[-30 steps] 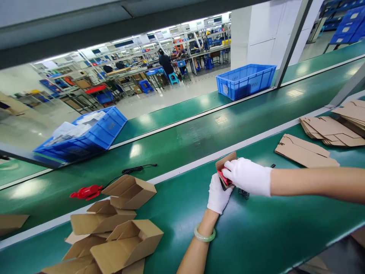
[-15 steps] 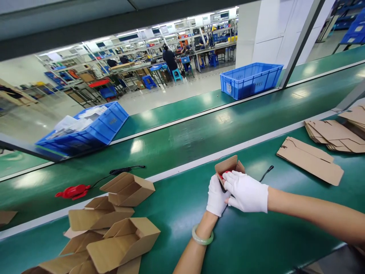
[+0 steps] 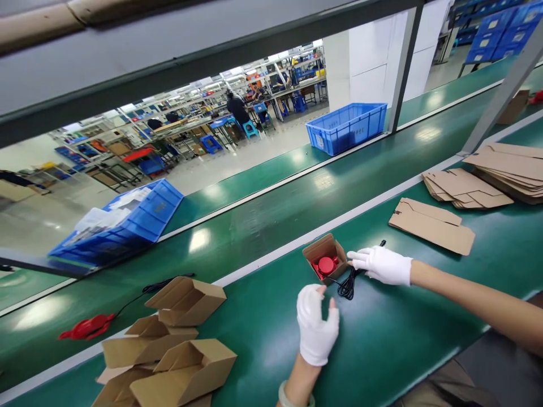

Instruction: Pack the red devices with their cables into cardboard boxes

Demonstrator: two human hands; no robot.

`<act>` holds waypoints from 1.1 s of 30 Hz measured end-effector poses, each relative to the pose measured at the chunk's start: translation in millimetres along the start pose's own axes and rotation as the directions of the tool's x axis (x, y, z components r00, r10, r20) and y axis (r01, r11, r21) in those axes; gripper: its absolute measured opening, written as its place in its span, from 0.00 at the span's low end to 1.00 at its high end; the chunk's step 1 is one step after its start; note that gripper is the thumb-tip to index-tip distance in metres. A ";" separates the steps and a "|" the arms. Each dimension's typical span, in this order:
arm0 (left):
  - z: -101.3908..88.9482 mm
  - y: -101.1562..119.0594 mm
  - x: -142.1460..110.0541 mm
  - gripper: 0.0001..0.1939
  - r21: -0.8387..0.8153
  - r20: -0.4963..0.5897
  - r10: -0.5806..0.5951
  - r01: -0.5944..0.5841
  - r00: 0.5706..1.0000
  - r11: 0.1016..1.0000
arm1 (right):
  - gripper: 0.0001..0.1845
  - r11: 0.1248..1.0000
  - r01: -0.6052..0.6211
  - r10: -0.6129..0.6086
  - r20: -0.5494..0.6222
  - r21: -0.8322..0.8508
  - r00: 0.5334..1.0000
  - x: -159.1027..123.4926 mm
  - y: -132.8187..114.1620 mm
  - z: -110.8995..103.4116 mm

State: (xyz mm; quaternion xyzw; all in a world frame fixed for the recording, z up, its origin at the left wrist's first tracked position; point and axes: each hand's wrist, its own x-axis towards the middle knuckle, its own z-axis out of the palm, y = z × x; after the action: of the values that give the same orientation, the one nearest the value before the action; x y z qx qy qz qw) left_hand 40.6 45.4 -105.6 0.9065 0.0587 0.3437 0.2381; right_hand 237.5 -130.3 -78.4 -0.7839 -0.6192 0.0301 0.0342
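Carton [image 3: 324, 247], now released, holds the red part [image 3: 326, 265] beyond the half-open, empty left hand [image 3: 316, 325]; black cord [image 3: 347, 287] remains outside, beside the outstretched right hand [image 3: 384, 264], grip unclear.

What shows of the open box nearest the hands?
The small brown box looks like cardboard and sits on the green surface, its opening facing the camera. A red part lies inside; a black cable is bundled beside it. The left hand is apart; whether the right hand touches is unclear.
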 end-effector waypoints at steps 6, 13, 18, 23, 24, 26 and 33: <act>7.1 67.5 1.0 0.23 0.016 0.323 0.215 -0.233 0.922 0.972 | 0.11 0.996 -0.077 0.074 0.072 0.042 0.995 -9.5 -6.4 19.6; 15.2 85.6 -3.0 0.42 0.050 0.198 0.037 -0.047 0.980 0.998 | 0.11 0.736 -0.157 0.147 0.071 0.659 0.987 -71.0 -32.2 -54.0; 11.2 104.8 -7.1 0.48 -0.374 0.155 -0.237 0.279 0.959 0.884 | 0.13 0.476 -0.035 0.148 -0.041 0.879 0.988 -64.4 -61.8 -64.6; 10.4 111.0 -4.0 0.41 -0.715 0.221 -0.478 0.474 0.850 0.514 | 0.15 0.613 0.232 0.100 -0.366 0.755 0.925 -39.3 -88.7 -34.0; 10.0 109.6 -2.6 0.37 -0.738 0.238 -0.505 0.493 0.829 0.461 | 0.15 0.627 0.259 0.102 -0.407 0.734 0.908 -35.7 -92.6 -29.1; 9.6 105.3 -0.7 0.29 -0.787 0.263 -0.533 0.499 0.804 0.363 | 0.14 0.636 0.252 0.151 -0.439 0.729 0.886 -31.1 -97.9 -24.5; 17.5 91.6 -2.2 0.23 -0.840 0.200 -0.491 0.406 0.848 0.360 | 0.19 0.404 -0.066 0.320 -0.073 0.912 0.945 -30.4 -97.9 -36.9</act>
State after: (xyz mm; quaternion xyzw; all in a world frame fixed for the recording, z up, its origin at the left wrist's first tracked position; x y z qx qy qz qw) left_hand 45.0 -42.6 -75.0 0.5980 0.1349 0.2859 0.7365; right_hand 138.9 -137.9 -32.6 -0.7076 -0.4024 0.2658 0.5165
